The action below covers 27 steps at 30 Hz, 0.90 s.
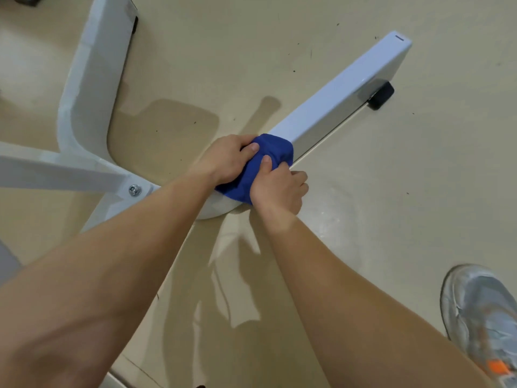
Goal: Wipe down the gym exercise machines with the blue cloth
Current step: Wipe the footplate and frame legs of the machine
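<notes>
The blue cloth sits wrapped over the white bar, low by the floor. The left hand and right hand both hold it, fingers curled tight round it. The bar runs long, away from the hands to the right, so the rub likely goes that way.

The blue cloth is bunched and wrapped over the top and both edges of the machine's white base beam, gripped by the left hand and the right hand. The beam lies low along the floor, running to the upper right, with a black rubber foot under its far end.
</notes>
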### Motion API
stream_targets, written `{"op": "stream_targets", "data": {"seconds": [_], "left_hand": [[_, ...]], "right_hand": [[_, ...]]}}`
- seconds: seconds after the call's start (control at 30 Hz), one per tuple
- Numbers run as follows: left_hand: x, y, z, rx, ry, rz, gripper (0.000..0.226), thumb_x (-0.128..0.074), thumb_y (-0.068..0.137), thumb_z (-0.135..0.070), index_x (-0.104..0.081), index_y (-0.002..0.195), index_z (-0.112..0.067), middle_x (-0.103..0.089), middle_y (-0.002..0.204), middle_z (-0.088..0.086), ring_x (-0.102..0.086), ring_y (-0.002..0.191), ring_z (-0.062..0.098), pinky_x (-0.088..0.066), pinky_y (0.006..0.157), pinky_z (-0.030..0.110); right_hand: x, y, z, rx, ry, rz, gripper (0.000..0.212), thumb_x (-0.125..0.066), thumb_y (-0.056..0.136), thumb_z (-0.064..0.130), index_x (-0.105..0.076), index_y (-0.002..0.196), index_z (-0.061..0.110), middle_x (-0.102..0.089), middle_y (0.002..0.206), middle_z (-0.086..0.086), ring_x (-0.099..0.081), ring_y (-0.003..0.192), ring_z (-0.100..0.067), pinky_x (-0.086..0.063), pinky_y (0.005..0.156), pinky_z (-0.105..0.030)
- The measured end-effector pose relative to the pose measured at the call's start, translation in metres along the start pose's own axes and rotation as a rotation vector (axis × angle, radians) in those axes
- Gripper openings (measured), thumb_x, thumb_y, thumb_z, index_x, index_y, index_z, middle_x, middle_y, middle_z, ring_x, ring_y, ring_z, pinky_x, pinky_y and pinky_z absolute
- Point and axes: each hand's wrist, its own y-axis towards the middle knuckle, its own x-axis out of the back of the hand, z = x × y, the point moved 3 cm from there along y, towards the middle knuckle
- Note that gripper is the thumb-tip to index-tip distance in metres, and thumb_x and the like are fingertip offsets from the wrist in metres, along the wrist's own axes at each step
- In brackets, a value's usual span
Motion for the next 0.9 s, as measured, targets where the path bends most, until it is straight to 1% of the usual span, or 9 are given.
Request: {"op": "stream_targets", "data": {"seconds": [0.07,0.17,0.23,0.3,0.37,0.47,0.57,0.77,0.9], "left_hand": [[0.000,0.001,0.001,-0.009,0.008,0.003,0.026,-0.044,0.100,-0.034,-0.066,0.113,-0.027,-0.071,0.100,-0.007,-0.063,0.098,0.018,-0.048,0.092,0.038],[0.005,-0.015,0.012,0.046,-0.029,-0.021,0.045,-0.053,0.097,-0.041,-0.051,0.141,-0.027,-0.059,0.124,-0.015,-0.056,0.115,0.010,-0.040,0.100,0.027],[0.004,-0.029,0.027,0.114,0.022,0.014,0.041,-0.055,0.095,-0.048,-0.058,0.128,-0.024,-0.065,0.117,-0.008,-0.062,0.105,0.016,-0.045,0.090,0.029],[0.005,-0.044,0.039,0.147,0.120,0.075,0.037,-0.053,0.092,-0.057,-0.061,0.107,-0.024,-0.069,0.096,-0.003,-0.063,0.086,0.019,-0.049,0.077,0.033],[0.008,-0.052,0.045,0.132,0.181,0.090,0.037,-0.056,0.089,-0.061,-0.058,0.105,-0.027,-0.067,0.089,-0.007,-0.062,0.082,0.016,-0.050,0.075,0.035],[0.011,-0.055,0.045,0.107,0.160,0.097,0.024,-0.052,0.094,-0.053,-0.057,0.100,-0.030,-0.065,0.088,-0.009,-0.061,0.082,0.014,-0.044,0.071,0.031],[0.009,-0.050,0.042,0.131,0.112,0.067,0.029,-0.038,0.103,-0.041,-0.056,0.088,-0.023,-0.064,0.082,-0.003,-0.058,0.079,0.019,-0.040,0.068,0.032],[0.002,-0.031,0.035,0.121,0.102,0.067,0.033,-0.031,0.106,-0.032,-0.056,0.093,-0.016,-0.064,0.088,0.002,-0.058,0.086,0.024,-0.045,0.080,0.040],[-0.001,-0.017,0.029,0.118,0.012,0.081,0.034,-0.031,0.106,-0.032,-0.060,0.100,-0.018,-0.066,0.090,0.001,-0.061,0.089,0.023,-0.048,0.085,0.038]], "right_hand": [[0.002,0.005,-0.001,0.019,0.022,0.017,0.054,-0.027,0.102,0.054,-0.053,0.128,0.014,-0.048,0.126,-0.011,-0.047,0.116,-0.031,-0.044,0.099,-0.049],[-0.014,-0.009,-0.003,0.024,0.137,0.101,0.049,-0.026,0.103,0.048,-0.060,0.112,0.013,-0.062,0.114,-0.008,-0.060,0.104,-0.030,-0.050,0.091,-0.046],[-0.026,-0.023,-0.005,0.006,0.170,0.155,0.048,-0.024,0.105,0.044,-0.061,0.108,0.013,-0.065,0.109,-0.007,-0.061,0.098,-0.029,-0.050,0.087,-0.043],[-0.037,-0.035,-0.011,-0.006,0.167,0.228,0.048,-0.024,0.106,0.041,-0.061,0.108,0.010,-0.065,0.106,-0.009,-0.061,0.096,-0.030,-0.050,0.084,-0.040],[-0.047,-0.044,-0.018,-0.006,0.183,0.262,0.044,-0.030,0.104,0.040,-0.060,0.106,0.009,-0.066,0.105,-0.010,-0.062,0.094,-0.031,-0.052,0.084,-0.041],[-0.047,-0.048,-0.019,-0.014,0.325,0.175,0.042,-0.032,0.101,0.044,-0.057,0.113,0.013,-0.065,0.107,-0.006,-0.062,0.098,-0.028,-0.051,0.089,-0.045],[-0.045,-0.045,-0.011,-0.010,0.405,0.203,0.047,-0.023,0.103,0.048,-0.053,0.116,0.015,-0.063,0.114,-0.007,-0.060,0.103,-0.028,-0.047,0.093,-0.045],[-0.066,-0.040,0.004,-0.078,0.415,0.264,0.069,-0.023,0.101,0.052,-0.016,0.149,0.004,-0.045,0.145,-0.015,-0.051,0.124,-0.034,-0.041,0.105,-0.049],[-0.072,-0.025,0.009,-0.156,0.456,0.219,0.072,-0.023,0.103,0.050,-0.009,0.153,0.001,-0.032,0.156,-0.015,-0.043,0.135,-0.034,-0.037,0.111,-0.047]]}}
